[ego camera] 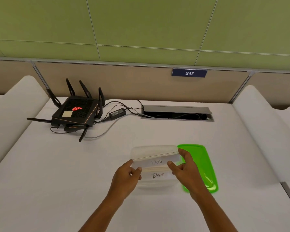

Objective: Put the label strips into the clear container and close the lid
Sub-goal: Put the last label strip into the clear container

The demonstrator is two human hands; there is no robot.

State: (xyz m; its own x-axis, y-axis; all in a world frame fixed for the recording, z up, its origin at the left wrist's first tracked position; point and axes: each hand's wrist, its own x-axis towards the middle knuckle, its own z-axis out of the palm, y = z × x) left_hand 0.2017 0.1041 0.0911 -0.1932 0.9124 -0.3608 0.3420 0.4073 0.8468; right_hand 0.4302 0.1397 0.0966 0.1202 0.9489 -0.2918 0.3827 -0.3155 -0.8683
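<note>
A clear plastic container (151, 149) stands open on the white desk. A white label strip marked "DOG" (157, 162) is held tilted over its opening, pinched at the left end by my left hand (127, 174) and at the right end by my right hand (186, 166). A second strip marked "BEAR" (158, 175) lies flat just below it, inside the container as far as I can tell. The bright green lid (201, 163) lies flat on the desk to the right of the container, partly behind my right hand.
A black router (75, 113) with several antennas sits at the back left, its cables and power brick (117, 113) trailing to an open cable hatch (176, 113) at the back. White padded dividers rise at both desk sides. A "247" sign (189, 73) hangs on the partition.
</note>
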